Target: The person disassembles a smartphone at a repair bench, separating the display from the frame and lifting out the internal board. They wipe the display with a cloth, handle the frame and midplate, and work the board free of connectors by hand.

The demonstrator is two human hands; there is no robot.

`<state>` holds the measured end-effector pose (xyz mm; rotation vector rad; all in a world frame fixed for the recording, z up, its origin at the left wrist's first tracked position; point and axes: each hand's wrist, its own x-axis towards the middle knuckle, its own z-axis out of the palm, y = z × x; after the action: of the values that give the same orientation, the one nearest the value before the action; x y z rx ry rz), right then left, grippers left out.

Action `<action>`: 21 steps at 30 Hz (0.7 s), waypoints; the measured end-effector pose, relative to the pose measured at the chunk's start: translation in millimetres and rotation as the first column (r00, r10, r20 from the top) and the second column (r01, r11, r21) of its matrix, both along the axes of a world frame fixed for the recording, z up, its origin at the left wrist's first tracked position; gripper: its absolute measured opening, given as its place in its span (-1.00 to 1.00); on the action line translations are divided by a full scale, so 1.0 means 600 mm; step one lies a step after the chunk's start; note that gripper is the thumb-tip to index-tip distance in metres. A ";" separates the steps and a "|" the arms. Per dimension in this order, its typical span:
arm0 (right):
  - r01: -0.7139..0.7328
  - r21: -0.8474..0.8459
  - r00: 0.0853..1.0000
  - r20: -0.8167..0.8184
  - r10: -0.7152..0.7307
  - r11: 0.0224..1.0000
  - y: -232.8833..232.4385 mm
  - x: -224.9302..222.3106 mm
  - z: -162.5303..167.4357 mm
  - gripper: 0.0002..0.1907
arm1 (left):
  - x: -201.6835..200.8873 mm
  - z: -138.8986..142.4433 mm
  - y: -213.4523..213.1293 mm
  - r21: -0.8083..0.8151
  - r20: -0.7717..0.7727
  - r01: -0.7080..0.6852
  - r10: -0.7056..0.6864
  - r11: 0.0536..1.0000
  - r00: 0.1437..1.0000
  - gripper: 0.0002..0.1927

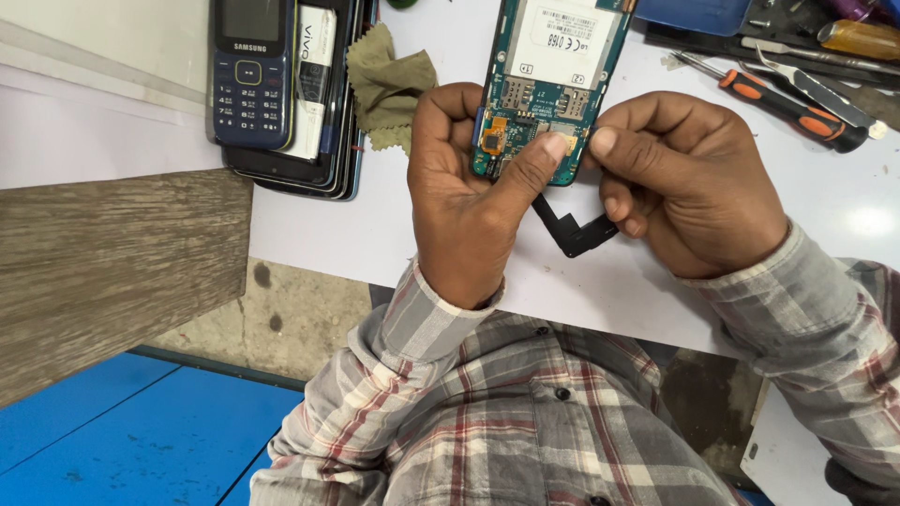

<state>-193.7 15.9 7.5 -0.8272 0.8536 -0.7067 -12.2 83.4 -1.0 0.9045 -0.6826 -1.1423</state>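
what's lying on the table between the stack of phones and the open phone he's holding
In the head view, a crumpled olive-green cloth lies on the white table between the phone stack and the open phone, close against the stack's right edge.

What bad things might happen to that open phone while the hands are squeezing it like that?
1. The left hand presses its thumb on the teal circuit board of the opened phone; hard pressure might crack small parts.
2. The black bent ribbon cable hangs loose below the right hand; a tug might tear it.
3. The phone is held above the white table; a slip might drop it.
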 end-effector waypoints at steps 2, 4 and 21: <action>-0.005 0.004 1.000 0.010 0.005 1.000 0.000 0.000 0.000 -0.89 | -0.001 0.000 0.001 0.002 0.006 -0.002 0.002 1.000 1.000 -0.65; -0.013 0.019 0.999 0.029 0.012 1.000 -0.001 0.001 -0.001 -0.89 | -0.001 -0.001 0.001 -0.003 0.004 -0.002 0.002 1.000 1.000 -0.65; -0.011 0.003 1.000 0.011 0.011 1.000 0.001 -0.003 -0.001 -0.85 | -0.004 -0.002 0.002 -0.005 -0.010 -0.011 0.011 1.000 1.000 -0.66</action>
<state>-195.3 16.4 7.2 -0.8244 0.8394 -0.6992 -14.5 84.4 -2.0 0.8968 -0.6720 -1.1342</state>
